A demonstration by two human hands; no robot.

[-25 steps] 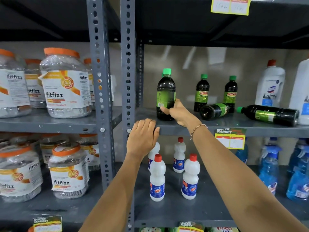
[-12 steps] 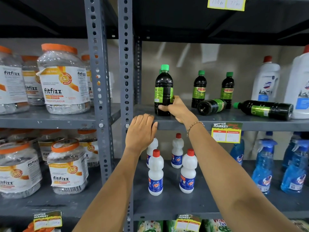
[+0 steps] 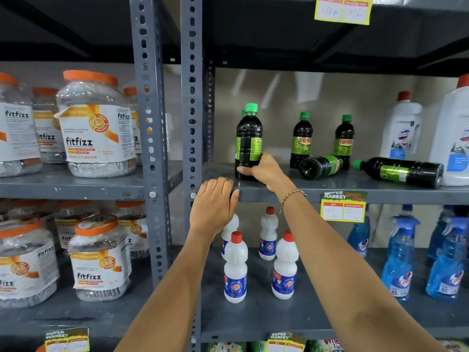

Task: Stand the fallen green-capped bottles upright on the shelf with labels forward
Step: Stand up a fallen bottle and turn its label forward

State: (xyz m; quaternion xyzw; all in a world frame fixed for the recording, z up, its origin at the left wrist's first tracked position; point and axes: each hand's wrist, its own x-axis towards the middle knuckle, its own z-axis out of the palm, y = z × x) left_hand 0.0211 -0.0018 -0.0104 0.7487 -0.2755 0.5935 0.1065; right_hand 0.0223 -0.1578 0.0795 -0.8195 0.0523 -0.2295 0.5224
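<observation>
A dark green-capped bottle (image 3: pixel 248 142) stands upright at the front left of the grey shelf (image 3: pixel 355 191). My right hand (image 3: pixel 264 168) grips its base, and the label's seam side faces me. Two more green-capped bottles stand at the back, one (image 3: pixel 301 139) left of the other (image 3: pixel 344 141), labels forward. One fallen bottle (image 3: pixel 321 166) lies with its base towards me. Another fallen bottle (image 3: pixel 401 171) lies with its cap pointing left. My left hand (image 3: pixel 214 204) rests on the shelf's front edge, holding no bottle.
White jugs (image 3: pixel 401 128) stand at the shelf's right end. Grey perforated uprights (image 3: pixel 191 97) border the bay on the left. Below stand white red-capped bottles (image 3: pixel 235 268) and blue spray bottles (image 3: pixel 398 260). Orange-lidded fitfizz jars (image 3: pixel 94 123) fill the left bay.
My right hand has turned the upright bottle, so the gap in its label now faces me. My left hand stays on the shelf edge.
</observation>
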